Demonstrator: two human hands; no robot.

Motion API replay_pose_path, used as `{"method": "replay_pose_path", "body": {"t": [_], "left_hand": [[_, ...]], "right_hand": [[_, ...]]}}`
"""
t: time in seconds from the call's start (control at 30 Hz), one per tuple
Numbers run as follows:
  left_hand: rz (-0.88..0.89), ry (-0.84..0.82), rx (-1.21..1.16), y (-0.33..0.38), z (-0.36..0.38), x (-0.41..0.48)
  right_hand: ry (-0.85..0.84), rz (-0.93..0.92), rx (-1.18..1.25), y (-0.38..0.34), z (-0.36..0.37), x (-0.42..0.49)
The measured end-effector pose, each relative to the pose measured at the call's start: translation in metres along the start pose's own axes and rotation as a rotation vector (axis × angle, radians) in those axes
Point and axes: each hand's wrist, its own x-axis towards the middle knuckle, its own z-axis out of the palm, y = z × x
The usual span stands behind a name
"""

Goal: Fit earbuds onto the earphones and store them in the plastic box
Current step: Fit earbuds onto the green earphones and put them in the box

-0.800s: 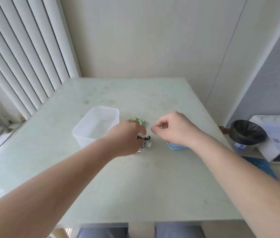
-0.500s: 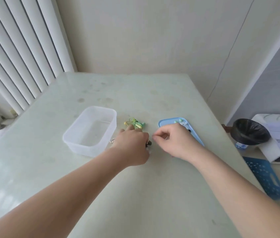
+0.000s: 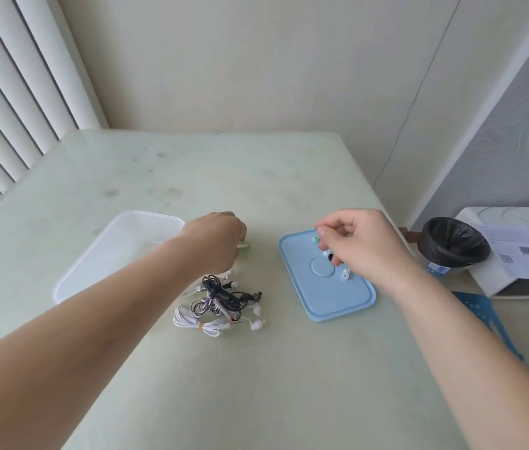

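Observation:
A clear plastic box point(image 3: 146, 216) stands open on the pale table point(image 3: 256, 384), left of centre. My left hand point(image 3: 214, 241) curls over a green earphone bundle point(image 3: 244, 245) just right of the box, which it mostly hides. Nearer me lie tangled black earphones point(image 3: 221, 293) and bundled white earphones point(image 3: 198, 321). A blue lid point(image 3: 338, 300) on the right carries loose earbuds, one green point(image 3: 315, 239) and one white point(image 3: 345, 275). My right hand point(image 3: 360, 245) hangs over the lid, its curled fingertips pinching a small black earbud point(image 3: 333, 260).
Off the table's right edge stand a bin with a black liner point(image 3: 455, 241), a low white surface with papers point(image 3: 516, 254) and a blue stool point(image 3: 484, 316). Vertical blinds point(image 3: 13, 92) hang at the left. A wall runs behind the table's far edge.
My left hand has left the black earphones and moved forward onto the green bundle. My right hand has shifted right onto the blue lid. The black and white earphones are now uncovered.

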Motion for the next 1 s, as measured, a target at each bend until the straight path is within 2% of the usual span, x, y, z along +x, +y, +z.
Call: {"method": "replay_pose_path", "body": {"t": [0.07,0.13,0.23,0.3,0.43,0.57,0.67,0.73,0.83,1.0], "left_hand": [[-0.015,0.055,-0.061,0.002,-0.007,0.001],[-0.050,0.147,-0.218,0.006,-0.023,-0.005],[-0.087,0.224,-0.746,0.017,-0.057,-0.025],[-0.015,0.162,-1.116,0.027,-0.077,-0.043],[0.131,0.042,-1.464,0.044,-0.090,-0.072],[0.107,0.105,-1.691,0.052,-0.093,-0.085],[0.084,0.140,-1.815,0.057,-0.098,-0.093],[0.079,0.162,-1.840,0.061,-0.101,-0.099],[0.081,0.185,-1.883,0.064,-0.106,-0.104],[0.094,0.186,-1.928,0.064,-0.106,-0.109]], "right_hand": [[0.025,0.019,0.043,0.003,-0.006,-0.001],[0.024,0.015,0.128,0.001,-0.008,-0.004],[-0.043,-0.002,0.264,-0.010,-0.004,-0.012],[-0.116,-0.018,0.399,-0.020,-0.001,-0.019],[-0.301,-0.060,0.650,-0.039,0.006,-0.044],[-0.346,-0.033,0.725,-0.041,0.007,-0.062],[-0.439,-0.007,0.562,-0.035,0.011,-0.074],[-0.516,0.032,0.537,-0.029,0.018,-0.084],[-0.572,0.048,0.682,-0.024,0.031,-0.095],[-0.474,0.036,0.892,-0.028,0.046,-0.096]]}}
